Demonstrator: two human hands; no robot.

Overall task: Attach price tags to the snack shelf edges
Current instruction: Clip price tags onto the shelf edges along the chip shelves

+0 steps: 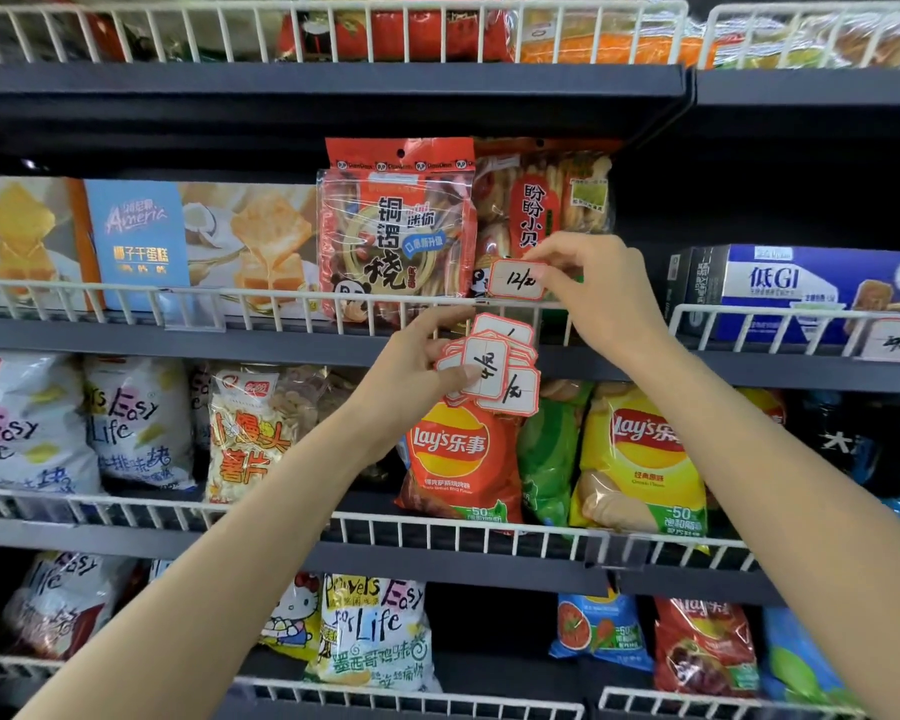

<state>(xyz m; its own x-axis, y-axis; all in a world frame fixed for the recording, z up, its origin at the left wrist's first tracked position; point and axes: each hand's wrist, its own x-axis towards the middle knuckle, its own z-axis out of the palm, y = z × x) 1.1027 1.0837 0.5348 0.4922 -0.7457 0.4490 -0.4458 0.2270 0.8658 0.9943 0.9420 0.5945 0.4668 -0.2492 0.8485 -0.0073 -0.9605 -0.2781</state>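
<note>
1. Your right hand [591,288] is up at the second shelf, fingertips pinching one price tag [516,279] by its right edge. It is white with a red border and handwritten "12" followed by a mark you can't make out.
2. That tag sits just above the white wire rail [261,298] of the shelf, in front of the red and clear biscuit bag [541,210]; whether it touches the wire can't be told.
3. Your left hand [417,366] is lower and just left of it, fingers curled round a fanned stack of tags [494,368], thumb pressed across the front one.
4. The stack hangs in front of the dark shelf edge [126,337], right above the orange Lay's bag [458,454].
5. Left of the pinched tag stands the red panda snack bag [396,226], and further left the blue and orange cake box [136,241].
6. A clear tag holder [193,311] hangs on the rail in front of that box.
7. Off to the right, a tag already in place [897,341] sits on the rail before the blue and white box [801,288].
8. Below, a yellow Lay's bag [640,459] and a green bag [546,454] stand beside the orange one.
</note>
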